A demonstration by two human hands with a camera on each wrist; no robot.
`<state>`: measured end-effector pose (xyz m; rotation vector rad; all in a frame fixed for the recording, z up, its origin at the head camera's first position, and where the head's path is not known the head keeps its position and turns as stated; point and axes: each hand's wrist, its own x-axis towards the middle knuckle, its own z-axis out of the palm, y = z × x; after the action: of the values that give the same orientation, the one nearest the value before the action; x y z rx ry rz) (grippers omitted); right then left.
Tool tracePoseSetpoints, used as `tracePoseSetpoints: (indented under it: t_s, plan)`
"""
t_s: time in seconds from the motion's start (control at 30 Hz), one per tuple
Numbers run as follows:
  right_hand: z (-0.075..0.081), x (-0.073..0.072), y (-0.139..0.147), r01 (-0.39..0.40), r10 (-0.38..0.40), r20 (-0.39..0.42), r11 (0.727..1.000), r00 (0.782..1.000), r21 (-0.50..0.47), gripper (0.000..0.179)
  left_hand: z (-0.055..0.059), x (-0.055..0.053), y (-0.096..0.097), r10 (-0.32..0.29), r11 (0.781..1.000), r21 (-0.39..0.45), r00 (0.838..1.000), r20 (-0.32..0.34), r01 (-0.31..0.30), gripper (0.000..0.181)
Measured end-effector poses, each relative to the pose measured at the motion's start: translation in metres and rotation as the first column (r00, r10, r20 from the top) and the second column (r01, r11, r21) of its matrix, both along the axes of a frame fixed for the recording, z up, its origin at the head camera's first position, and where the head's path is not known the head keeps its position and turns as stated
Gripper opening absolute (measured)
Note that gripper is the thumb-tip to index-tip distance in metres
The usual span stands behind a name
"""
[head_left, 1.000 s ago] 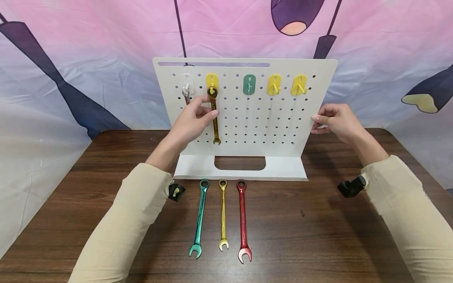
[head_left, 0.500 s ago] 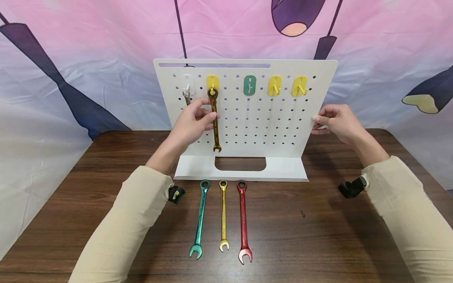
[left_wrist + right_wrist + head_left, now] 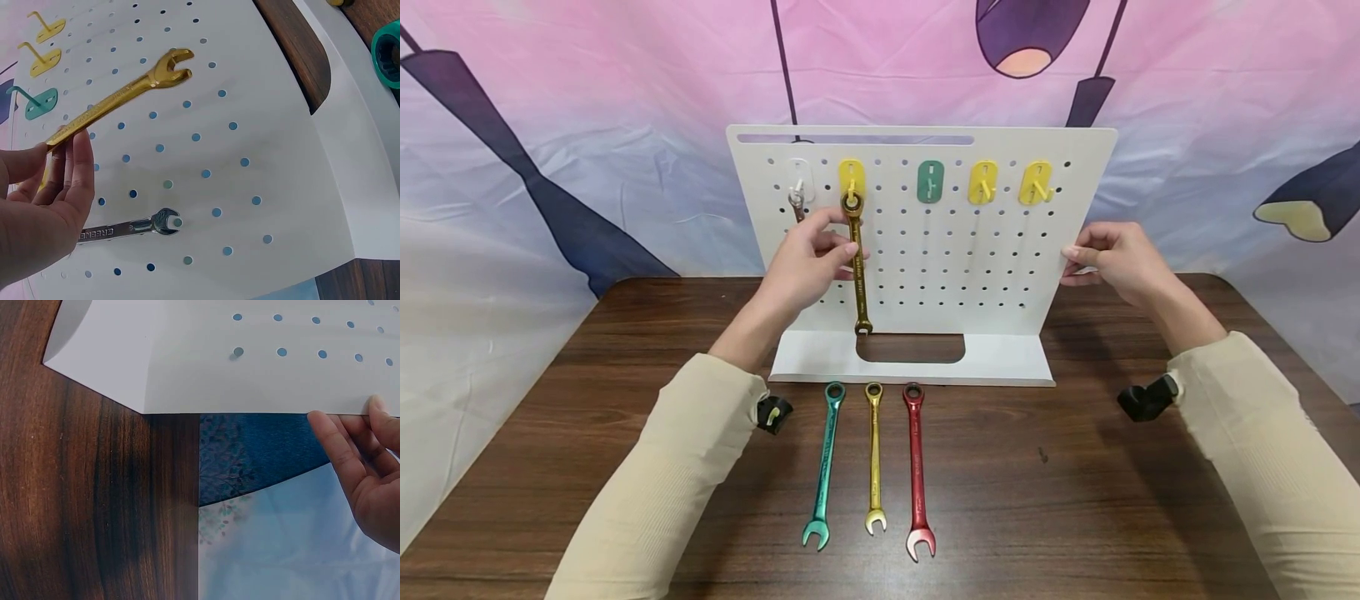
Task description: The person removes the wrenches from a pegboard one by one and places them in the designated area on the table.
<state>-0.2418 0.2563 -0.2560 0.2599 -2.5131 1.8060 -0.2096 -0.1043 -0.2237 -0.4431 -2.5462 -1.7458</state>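
Passage is free over the brown wooden tabletop [image 3: 1037, 517] between the red metal wrench [image 3: 916, 462] and beige right sleeve [image 3: 1262, 454]; beyond, the upright white perforated board [image 3: 958, 258] bars the way, yellow plastic hooks [image 3: 982, 181] jutting.

On table [image 3: 1015, 492]: pegboard [image 3: 935, 242], backdrop [image 3: 880, 75] behind. Across board's top: five hooks [image 3: 930, 177] in row. At leftmost hook: hanging wrench [image 3: 797, 207]; at second: held wrench [image 3: 860, 287], in left hand [image 3: 805, 258]. On right edge: right hand [image 3: 1112, 254]. Before base [image 3: 1003, 358]: three loose wrenches [image 3: 875, 458] side by side.

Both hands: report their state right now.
Left hand: holding the gold wrench up at the white pegboard.
Right hand: pinching the pegboard's right edge.
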Motion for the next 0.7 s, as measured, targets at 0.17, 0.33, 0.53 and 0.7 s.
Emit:
tracePoseSetpoints:
  t_s: [0.17, 0.33, 0.53, 0.7]
  plan:
    - [0.0000, 0.0001, 0.0002, 0.005, -0.005, 0.001, 1.000, 1.000, 0.006, 0.017, 0.0011, 0.0017, -0.0001, -0.009, 1.000, 0.019, 1.000, 0.003, 0.009, 0.030]
    - [0.0002, 0.0007, 0.0002, 0.006, -0.006, 0.001, 1.000, 1.000, 0.019, 0.018, 0.0021, 0.0026, -0.0006, -0.012, 1.000, 0.023, 1.000, 0.008, 0.012, 0.029]
    - [0.0005, 0.0015, -0.0001, 0.005, -0.005, 0.000, 1.000, 1.000, 0.023, 0.018, 0.0048, 0.0047, -0.0002, -0.005, 1.000, 0.019, 1.000, 0.000, 0.005, 0.029]
    - [0.0005, 0.0015, -0.0001, 0.003, -0.003, -0.003, 1.000, 1.000, 0.025, 0.018, 0.0067, 0.0064, -0.0004, -0.007, 1.000, 0.022, 1.000, -0.008, 0.007, 0.031]
